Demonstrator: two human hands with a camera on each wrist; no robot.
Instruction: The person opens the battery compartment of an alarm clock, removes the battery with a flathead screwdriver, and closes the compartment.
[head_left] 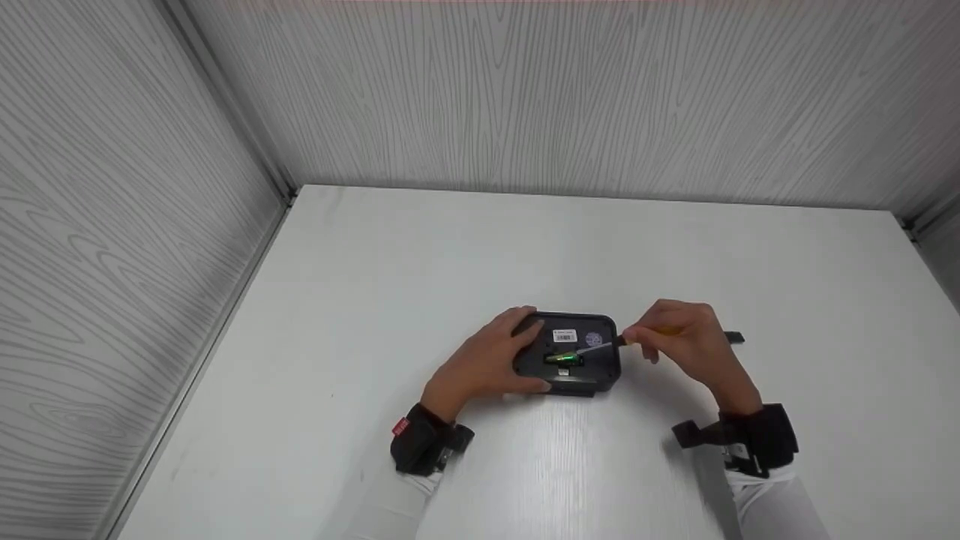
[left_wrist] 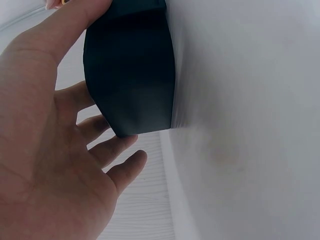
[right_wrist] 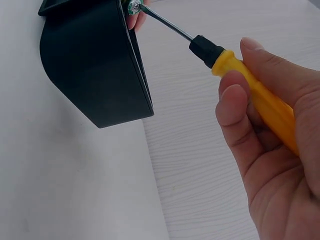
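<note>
A: What is nearest?

B: Two white sleeves [head_left: 394, 506], each arm wearing a black wrist strap [head_left: 761, 439]. Past them, the left hand [head_left: 491, 360] grips the left end of a black device [head_left: 601, 369], thumb along the near side, other fingers over the top and far side.

A: Why spread like that?

B: To brace it, I'd judge, against the sideways push of a tool. The device lies on the table, around its middle and towards the near side, its labelled back up, which leaves the slot within reach.

A: And the right hand [head_left: 694, 341]?

B: Clamped on the yellow handle of a screwdriver [right_wrist: 272, 107], thumb against fingers. The shaft slants in low from the right, probably so the tip can work as a lever.

A: On what?

B: A green battery [head_left: 561, 358] in the slot. The tip is at its right end, which seems raised; whether they touch, I can't tell.

A: Anything else?

B: A dark strip [head_left: 735, 337] on the table just right of the right hand, partly hidden; perhaps a cover laid aside. Farther off, the white table [head_left: 420, 247] runs to a wood-grained panel [head_left: 487, 97].
</note>
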